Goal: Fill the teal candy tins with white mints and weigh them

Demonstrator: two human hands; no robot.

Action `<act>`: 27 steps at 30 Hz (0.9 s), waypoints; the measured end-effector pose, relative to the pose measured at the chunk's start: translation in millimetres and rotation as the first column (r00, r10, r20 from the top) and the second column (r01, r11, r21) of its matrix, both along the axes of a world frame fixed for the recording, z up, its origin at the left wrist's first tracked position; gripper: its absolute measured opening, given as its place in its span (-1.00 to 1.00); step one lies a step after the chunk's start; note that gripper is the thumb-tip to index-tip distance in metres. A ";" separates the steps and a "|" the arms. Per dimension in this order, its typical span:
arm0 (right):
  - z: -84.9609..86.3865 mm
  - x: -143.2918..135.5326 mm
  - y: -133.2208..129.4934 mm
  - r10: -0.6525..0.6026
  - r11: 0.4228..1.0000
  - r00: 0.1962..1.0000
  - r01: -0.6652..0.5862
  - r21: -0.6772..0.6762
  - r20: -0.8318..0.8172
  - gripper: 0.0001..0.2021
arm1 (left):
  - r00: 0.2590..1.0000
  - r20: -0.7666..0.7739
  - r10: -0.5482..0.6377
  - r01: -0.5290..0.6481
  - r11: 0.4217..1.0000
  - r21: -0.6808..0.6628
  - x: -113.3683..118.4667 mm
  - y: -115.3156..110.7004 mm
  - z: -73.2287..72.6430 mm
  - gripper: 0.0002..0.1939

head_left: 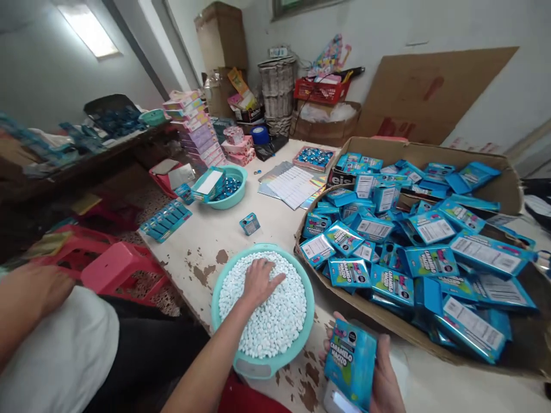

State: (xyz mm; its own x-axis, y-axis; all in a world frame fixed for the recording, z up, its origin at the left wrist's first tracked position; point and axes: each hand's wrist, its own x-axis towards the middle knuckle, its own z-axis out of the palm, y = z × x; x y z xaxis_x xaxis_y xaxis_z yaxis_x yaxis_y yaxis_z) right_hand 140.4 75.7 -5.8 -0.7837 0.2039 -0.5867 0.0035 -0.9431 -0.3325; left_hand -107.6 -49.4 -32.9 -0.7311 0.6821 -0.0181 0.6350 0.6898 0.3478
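My left hand lies palm down on small white candies that fill a turquoise basin. Its thumb is spread away from the fingers, and the fingertips dip partly among the candies. My right hand grips a blue candy box marked "Caramelo Macizo", thumb on the right side and fingertips showing at the left. Under this box is a pale object with a bright patch, mostly hidden. A small blue box stands on the table beyond the basin.
A large cardboard carton full of blue candy boxes is at the right. Farther back are a smaller turquoise basin with blue-wrapped pieces, papers and stacked boxes. Another person's arm and red stools are at the left.
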 end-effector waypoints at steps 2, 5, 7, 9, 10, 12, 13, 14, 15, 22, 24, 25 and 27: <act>0.1 -7.4 1.1 0.021 0.998 1.000 -0.021 0.055 0.013 -0.45 | 0.999 -0.027 0.022 -0.023 0.999 -0.027 13.6 -3.7 -0.6 -0.62; 1.2 -19.6 0.2 0.035 0.983 0.995 -0.052 0.176 0.097 -0.57 | 0.994 -0.094 0.058 -0.062 0.997 -0.036 30.9 -11.3 -3.9 -0.68; 4.6 -28.2 -1.9 0.052 0.957 0.990 -0.087 0.277 0.131 -0.58 | 0.992 -0.102 0.073 -0.075 0.997 -0.017 36.8 -15.4 -6.5 -0.71; 10.4 -37.1 -4.3 0.067 0.902 0.988 -0.120 0.414 0.141 -0.57 | 0.991 -0.060 0.122 -0.120 0.992 0.042 37.7 -17.7 -8.9 -0.71; 13.7 -41.7 -5.4 0.073 0.855 0.986 -0.139 0.499 0.149 -0.57 | 0.986 -0.013 0.164 -0.162 0.982 0.097 36.7 -18.0 -9.8 -0.73; 19.9 -51.0 -7.8 0.081 0.709 0.980 -0.186 0.680 0.184 -0.57 | 0.959 0.099 0.265 -0.281 0.934 0.219 33.5 -17.4 -10.4 -0.78; 22.4 -55.7 -9.1 0.075 0.608 0.976 -0.208 0.766 0.205 -0.57 | 0.938 0.154 0.311 -0.343 0.899 0.271 32.0 -16.6 -9.4 -0.79; 24.3 -60.2 -10.7 0.064 0.491 0.973 -0.224 0.842 0.221 -0.58 | 0.909 0.225 0.350 -0.408 0.856 0.318 30.9 -15.8 -7.2 -0.78; 25.7 -64.5 -12.6 0.051 0.367 0.972 -0.230 0.901 0.228 -0.59 | 0.863 0.321 0.389 -0.491 0.795 0.357 30.6 -15.1 -3.4 -0.75; 32.5 -86.9 -36.4 0.092 -0.245 0.968 -0.205 0.948 0.233 -0.77 | 0.350 0.936 -0.018 -0.920 0.181 0.348 44.8 -14.5 55.6 -0.67; 35.5 -91.8 -44.4 0.123 -0.339 0.950 -0.230 0.912 0.286 -0.78 | 0.357 0.921 -0.156 -0.921 0.104 0.375 49.0 -13.3 68.3 -0.71; 37.0 -94.0 -47.7 0.132 -0.372 0.942 -0.243 0.896 0.310 -0.79 | 0.369 0.908 -0.200 -0.919 0.066 0.388 50.5 -12.3 71.9 -0.72; 39.6 -97.8 -52.6 0.128 -0.411 0.927 -0.273 0.870 0.352 -0.79 | 0.390 0.889 -0.240 -0.915 0.009 0.404 52.4 -10.0 74.7 -0.74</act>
